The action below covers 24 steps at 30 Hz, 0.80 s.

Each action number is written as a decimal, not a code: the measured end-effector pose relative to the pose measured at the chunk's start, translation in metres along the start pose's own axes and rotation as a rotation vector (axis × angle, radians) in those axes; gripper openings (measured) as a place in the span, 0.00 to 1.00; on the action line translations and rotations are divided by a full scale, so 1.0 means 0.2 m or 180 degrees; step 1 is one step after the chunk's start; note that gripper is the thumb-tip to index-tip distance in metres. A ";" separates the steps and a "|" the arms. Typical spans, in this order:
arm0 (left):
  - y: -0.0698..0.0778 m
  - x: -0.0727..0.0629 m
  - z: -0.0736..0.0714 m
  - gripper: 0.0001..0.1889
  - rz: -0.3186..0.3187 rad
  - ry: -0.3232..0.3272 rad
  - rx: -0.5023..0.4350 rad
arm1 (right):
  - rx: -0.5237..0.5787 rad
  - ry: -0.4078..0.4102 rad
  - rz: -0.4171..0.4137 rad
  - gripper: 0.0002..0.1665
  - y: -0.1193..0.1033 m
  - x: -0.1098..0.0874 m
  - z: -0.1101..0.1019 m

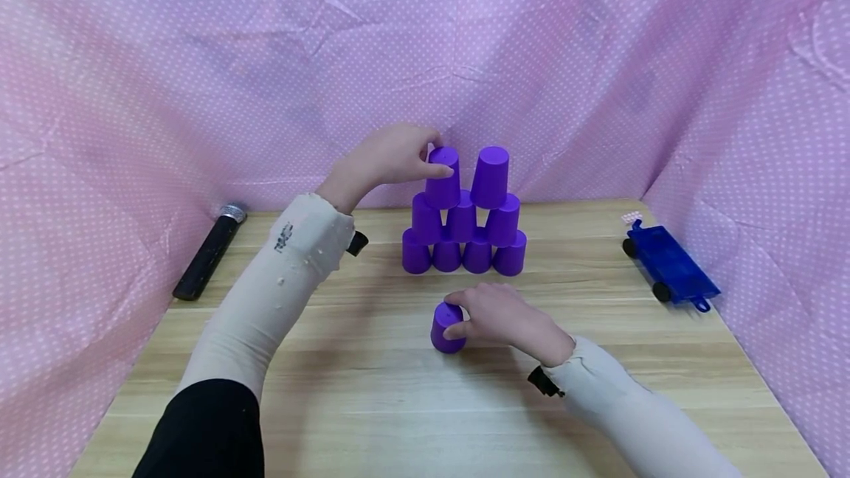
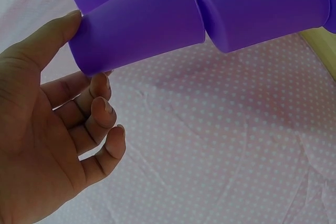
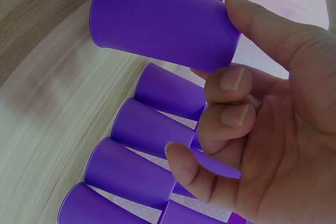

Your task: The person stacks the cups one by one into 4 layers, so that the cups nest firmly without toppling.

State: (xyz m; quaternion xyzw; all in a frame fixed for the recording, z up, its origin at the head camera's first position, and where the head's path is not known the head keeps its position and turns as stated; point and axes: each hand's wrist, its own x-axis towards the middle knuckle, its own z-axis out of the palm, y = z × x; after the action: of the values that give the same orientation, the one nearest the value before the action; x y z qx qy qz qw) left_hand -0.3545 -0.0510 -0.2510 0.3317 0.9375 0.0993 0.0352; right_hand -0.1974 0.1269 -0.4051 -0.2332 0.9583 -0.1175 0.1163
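Note:
Purple cups stand upside down in a stack at the table's far middle: several in the bottom row (image 1: pixel 447 257), three in the middle row and two on top. My left hand (image 1: pixel 392 156) pinches the top left cup (image 1: pixel 441 189) near its closed end, thumb on the near side. That cup (image 2: pixel 139 27) sits over the middle row in the left wrist view. To its right stands the other top cup (image 1: pixel 491 179), untouched. In front of the stack, my right hand (image 1: pixel 501 316) pinches a single upside-down cup (image 1: pixel 446 332) between thumb and fingers.
At the left edge of the wooden table (image 1: pixel 372 404) lies a black microphone (image 1: pixel 209 257). A blue toy cart (image 1: pixel 672 264) with black wheels lies near the right edge. Pink dotted cloth (image 1: pixel 398 35) hangs behind the table and along both sides.

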 end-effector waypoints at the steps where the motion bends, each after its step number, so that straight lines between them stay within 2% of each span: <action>1: 0.00 0.00 0.00 0.27 0.0000 -0.0007 -0.0003 | -0.0003 0.0004 0.0000 0.35 0.00 0.00 0.00; 24: -0.01 0.02 0.01 0.27 -0.0035 -0.0016 0.0051 | 0.0023 0.0006 0.0030 0.35 0.00 0.00 0.00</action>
State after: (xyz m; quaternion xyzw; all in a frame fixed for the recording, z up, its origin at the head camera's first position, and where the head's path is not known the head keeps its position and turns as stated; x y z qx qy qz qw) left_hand -0.3584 -0.0499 -0.2526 0.3271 0.9400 0.0907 0.0353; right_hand -0.1971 0.1262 -0.4059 -0.2281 0.9590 -0.1207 0.1168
